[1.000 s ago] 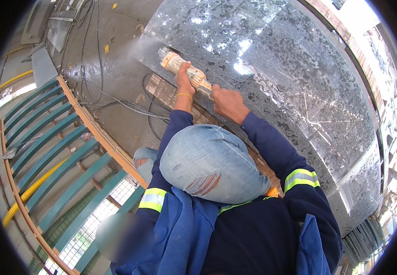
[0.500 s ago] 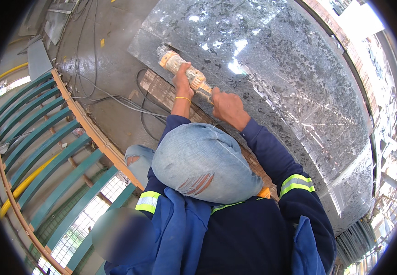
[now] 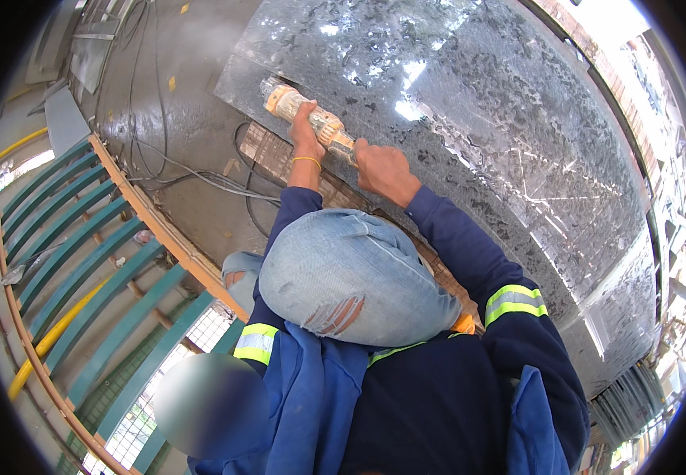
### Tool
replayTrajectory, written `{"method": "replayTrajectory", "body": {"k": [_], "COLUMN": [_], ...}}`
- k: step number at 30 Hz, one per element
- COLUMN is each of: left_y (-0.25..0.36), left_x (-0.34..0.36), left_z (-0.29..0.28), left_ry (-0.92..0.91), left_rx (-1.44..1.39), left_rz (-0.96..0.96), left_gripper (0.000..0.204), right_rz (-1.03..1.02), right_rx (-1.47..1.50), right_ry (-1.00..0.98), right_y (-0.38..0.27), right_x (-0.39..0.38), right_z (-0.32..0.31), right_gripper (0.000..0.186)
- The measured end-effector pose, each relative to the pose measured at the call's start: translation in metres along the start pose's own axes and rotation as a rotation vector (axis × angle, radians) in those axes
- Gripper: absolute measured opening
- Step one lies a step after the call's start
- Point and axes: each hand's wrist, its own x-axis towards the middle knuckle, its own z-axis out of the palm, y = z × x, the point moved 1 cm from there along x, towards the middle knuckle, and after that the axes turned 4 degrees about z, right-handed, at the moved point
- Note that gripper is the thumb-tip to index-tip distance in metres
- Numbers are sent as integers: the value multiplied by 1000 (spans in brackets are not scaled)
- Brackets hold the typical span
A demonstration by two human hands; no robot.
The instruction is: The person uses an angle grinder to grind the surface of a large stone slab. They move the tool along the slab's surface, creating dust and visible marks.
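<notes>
A yellow, dust-coated angle grinder [image 3: 285,104] lies across the near-left edge area of a large dark grey stone slab [image 3: 509,103]. Its head points to the far left, over a dark slot or gap in the slab. My left hand [image 3: 306,133] is closed around the front of its body, thumb on top. Further back, my right hand [image 3: 384,169] grips the rear handle end, fingers curled round it. The disc is mostly hidden by the guard and head.
A wooden plank [image 3: 268,150] runs under the slab's near edge. Grey cables [image 3: 200,176] cross the wet floor [image 3: 193,103] on the left. Beside them stands a rack of green bars [image 3: 113,297] with an orange frame. My bent knee [image 3: 351,277] is close below the hands.
The grinder and both hands have shifted slightly toward the far left along the slab. My head view has moved a little too. A faint haze shows over the floor beyond the grinder. Both grips are unchanged.
</notes>
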Motion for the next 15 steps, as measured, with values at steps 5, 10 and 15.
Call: {"method": "replayTrajectory", "body": {"k": [5,10,15], "left_y": [-3,-3,-5], "left_x": [-18,-22,-9], "left_z": [3,5,-2], "left_ry": [13,22,13], "left_rx": [-5,3,-67], "left_rz": [29,20,37], "left_gripper": [32,32,38], "right_rz": [18,21,1], "right_rx": [15,2,-7], "right_ry": [-66,-70,-28], "right_y": [-4,-4,-3], "right_x": [-13,-19,-13], "right_z": [-14,-18,-14], "right_gripper": [26,24,22]}}
